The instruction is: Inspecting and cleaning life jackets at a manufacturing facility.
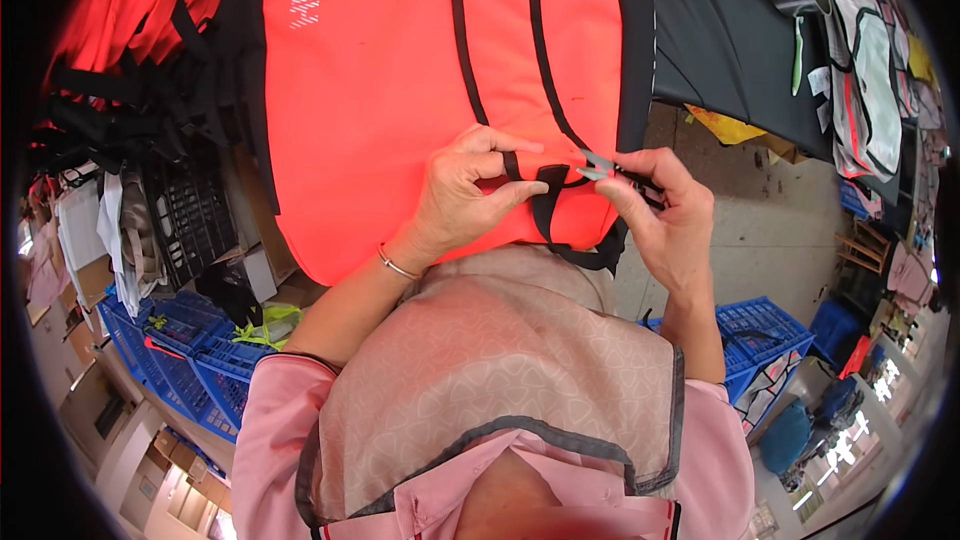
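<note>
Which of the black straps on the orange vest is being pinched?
The short looped strap at the lower hem, between left hand and right hand; the two long stripes lie untouched.

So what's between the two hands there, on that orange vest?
In the head view, a short black strap loop on the orange vest lies between the left hand and the right hand, with the small snips' metal tips reaching toward it.
</note>
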### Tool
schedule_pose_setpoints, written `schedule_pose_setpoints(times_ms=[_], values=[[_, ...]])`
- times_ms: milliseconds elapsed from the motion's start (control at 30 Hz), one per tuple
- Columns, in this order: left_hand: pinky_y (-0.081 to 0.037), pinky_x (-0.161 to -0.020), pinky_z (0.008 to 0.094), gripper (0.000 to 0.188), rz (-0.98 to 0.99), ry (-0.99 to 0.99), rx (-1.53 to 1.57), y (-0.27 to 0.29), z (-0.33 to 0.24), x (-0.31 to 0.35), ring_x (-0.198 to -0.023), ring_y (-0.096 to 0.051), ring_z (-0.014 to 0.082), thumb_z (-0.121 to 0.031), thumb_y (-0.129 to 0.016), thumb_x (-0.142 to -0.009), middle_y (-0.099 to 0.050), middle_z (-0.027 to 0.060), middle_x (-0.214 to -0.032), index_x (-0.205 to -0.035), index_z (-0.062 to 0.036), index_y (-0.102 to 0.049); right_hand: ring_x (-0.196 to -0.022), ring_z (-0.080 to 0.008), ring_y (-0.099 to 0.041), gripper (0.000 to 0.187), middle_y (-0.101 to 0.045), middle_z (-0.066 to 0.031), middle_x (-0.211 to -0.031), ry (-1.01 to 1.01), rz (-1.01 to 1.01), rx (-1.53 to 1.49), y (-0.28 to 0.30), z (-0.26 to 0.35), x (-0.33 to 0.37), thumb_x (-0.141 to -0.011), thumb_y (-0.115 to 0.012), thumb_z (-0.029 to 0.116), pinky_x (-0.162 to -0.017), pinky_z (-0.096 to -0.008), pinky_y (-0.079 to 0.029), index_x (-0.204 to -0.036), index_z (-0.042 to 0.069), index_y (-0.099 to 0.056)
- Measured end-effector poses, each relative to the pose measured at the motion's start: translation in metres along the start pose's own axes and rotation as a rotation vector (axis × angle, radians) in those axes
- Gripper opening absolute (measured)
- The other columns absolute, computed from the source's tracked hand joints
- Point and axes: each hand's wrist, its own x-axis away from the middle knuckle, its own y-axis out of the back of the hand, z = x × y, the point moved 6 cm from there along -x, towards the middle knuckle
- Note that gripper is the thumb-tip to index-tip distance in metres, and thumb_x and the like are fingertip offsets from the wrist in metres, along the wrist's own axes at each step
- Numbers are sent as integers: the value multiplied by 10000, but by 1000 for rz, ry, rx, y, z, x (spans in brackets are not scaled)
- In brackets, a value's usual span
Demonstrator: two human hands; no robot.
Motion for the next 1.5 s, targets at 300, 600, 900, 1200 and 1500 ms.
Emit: schedule_pose_setpoints(times_ms=[300, 600, 900, 1200, 1500], values=[[-493, -686, 311, 153, 68, -79, -46, 2, 0, 0, -811, -594, 187, -31, -827, -674, -713, 55, -1008, -773, -24, -711, -599, -250, -614, 278, -655, -99, -732, 297, 217, 350, -6, 14, -13, -788, -788, 263, -541, -334, -479, -842, 28, -649], [-477, -759, 300, 185, 127, -36, -33, 4, 4, 0, -863, -588, 169, -44, -831, -685, -708, 56, -1038, -843, -25, -737, -639, -232, -635, 250, -660, -88, -736, 344, 340, 396, -10, 16, -22, -790, -787, 239, -575, -318, -497, -855, 33, -662], [-520, -761, 303, 193, 117, -8, 26, 4, 3, -4, -886, -631, 179, -56, -826, -694, -722, 48, -1017, -868, -45, -744, -718, -97, -634, 199, -673, -81, -769, -104, 300, -173, -6, -11, -27, -794, -794, 129, -612, -245, -493, -892, -8, -688], [-499, -791, 303, 215, 123, 7, 51, 4, 7, -3, -901, -617, 161, -56, -833, -692, -716, 40, -1031, -894, -60, -762, -666, -183, -644, 195, -660, -84, -727, 372, 295, 356, -10, 24, -24, -767, -801, 135, -574, -282, -491, -865, 5, -695], [-467, -614, 316, 205, -95, -457, -327, -6, -15, 7, -749, -600, 204, 2, -769, -598, -683, 45, -932, -625, -26, -568, -649, -60, -589, 160, -666, -68, -709, -10, 120, 90, 9, 10, -8, -830, -769, 107, -582, -232, -474, -882, -16, -680]])
